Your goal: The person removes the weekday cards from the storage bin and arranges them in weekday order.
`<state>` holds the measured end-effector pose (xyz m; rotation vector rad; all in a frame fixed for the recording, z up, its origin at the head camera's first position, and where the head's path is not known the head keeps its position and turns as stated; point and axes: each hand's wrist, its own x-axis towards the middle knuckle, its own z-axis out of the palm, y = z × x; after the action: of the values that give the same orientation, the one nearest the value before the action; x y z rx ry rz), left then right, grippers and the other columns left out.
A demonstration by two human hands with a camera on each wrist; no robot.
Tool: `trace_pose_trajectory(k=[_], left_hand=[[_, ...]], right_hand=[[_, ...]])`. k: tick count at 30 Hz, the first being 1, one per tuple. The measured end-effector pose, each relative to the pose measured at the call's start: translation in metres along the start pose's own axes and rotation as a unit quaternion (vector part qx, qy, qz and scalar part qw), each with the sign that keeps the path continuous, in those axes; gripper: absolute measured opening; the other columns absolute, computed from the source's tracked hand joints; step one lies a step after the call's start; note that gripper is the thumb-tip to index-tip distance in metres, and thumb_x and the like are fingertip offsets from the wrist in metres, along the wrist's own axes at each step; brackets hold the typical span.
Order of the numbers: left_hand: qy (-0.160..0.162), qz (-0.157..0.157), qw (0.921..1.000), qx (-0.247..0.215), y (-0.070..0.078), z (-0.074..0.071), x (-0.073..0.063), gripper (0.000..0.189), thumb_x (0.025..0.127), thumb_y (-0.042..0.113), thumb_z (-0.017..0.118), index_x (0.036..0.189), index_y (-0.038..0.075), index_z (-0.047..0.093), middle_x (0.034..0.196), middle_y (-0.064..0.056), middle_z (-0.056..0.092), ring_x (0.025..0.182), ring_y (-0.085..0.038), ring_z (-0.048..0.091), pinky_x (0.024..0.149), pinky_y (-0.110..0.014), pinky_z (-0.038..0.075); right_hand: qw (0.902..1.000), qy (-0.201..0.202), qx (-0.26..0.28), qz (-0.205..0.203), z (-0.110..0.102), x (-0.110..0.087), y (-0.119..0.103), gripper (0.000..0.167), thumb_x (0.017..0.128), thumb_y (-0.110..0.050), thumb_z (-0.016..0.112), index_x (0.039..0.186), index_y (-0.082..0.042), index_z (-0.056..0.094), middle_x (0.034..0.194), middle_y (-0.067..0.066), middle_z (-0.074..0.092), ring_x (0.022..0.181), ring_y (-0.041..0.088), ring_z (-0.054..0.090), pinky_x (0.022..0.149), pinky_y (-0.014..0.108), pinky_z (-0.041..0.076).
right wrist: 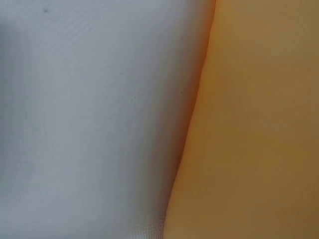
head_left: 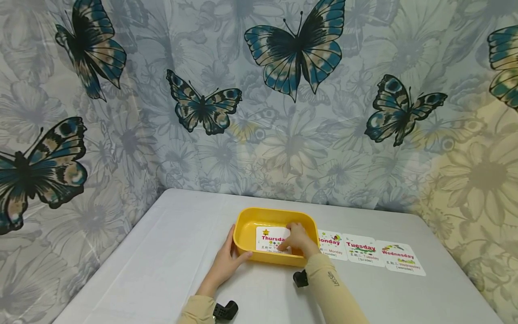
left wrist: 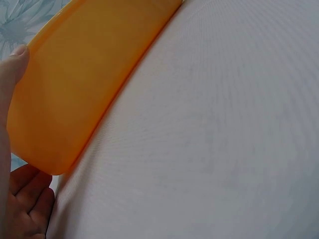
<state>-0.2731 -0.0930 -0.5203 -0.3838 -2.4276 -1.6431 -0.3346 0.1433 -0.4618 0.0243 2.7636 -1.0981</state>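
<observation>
A yellow plastic bin (head_left: 263, 215) stands on the white table, and a white card printed "Thursday" (head_left: 265, 240) lies inside it. My left hand (head_left: 224, 265) holds the bin's left front corner. In the left wrist view its thumb (left wrist: 20, 57) is against the bin wall (left wrist: 89, 74), and the other fingers bend around by the bottom corner. Over the right part of the bin, my right hand (head_left: 297, 238) reaches in with bent fingers, its thumb over the card's right part. Whether it grips the card I cannot tell. The right wrist view shows just the bin's outer wall (right wrist: 259, 124).
Right of the bin, a row of cards lies flat: Monday (head_left: 332, 247), partly behind the bin, Tuesday (head_left: 362, 251) and Wednesday (head_left: 400, 258). A butterfly-patterned cloth (head_left: 283, 148) hangs behind the table (head_left: 162, 252).
</observation>
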Motion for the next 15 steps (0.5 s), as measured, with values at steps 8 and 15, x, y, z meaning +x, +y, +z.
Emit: trace_pose_trajectory(k=[8,15], left_hand=[[-0.003,-0.013,0.9999,0.002,0.0025,-0.0015,-0.0004,0.101,0.077,0.049,0.071,0.150,0.015,0.011,0.151,-0.006,0.018,0.135,-0.022,0.023,0.109,-0.037,0.023],[-0.004,-0.012,0.9999,-0.001,0.0034,-0.0012,-0.0006,0.101,0.077,0.049,0.071,0.150,0.014,0.011,0.151,-0.006,0.018,0.135,-0.022,0.023,0.109,-0.037,0.023]], right_hand=[[0.9993,0.013,0.034,0.005,0.0015,-0.0046,-0.0051,0.081,0.062,-0.006,0.086,0.130,0.004,0.042,0.126,0.021,0.044,0.102,0.031,0.043,0.101,0.047,0.035],[0.9991,0.027,0.026,-0.017,0.0015,-0.0050,-0.0070,0.086,0.063,-0.005,0.085,0.134,0.004,0.037,0.131,0.023,0.044,0.109,0.033,0.045,0.102,0.050,0.034]])
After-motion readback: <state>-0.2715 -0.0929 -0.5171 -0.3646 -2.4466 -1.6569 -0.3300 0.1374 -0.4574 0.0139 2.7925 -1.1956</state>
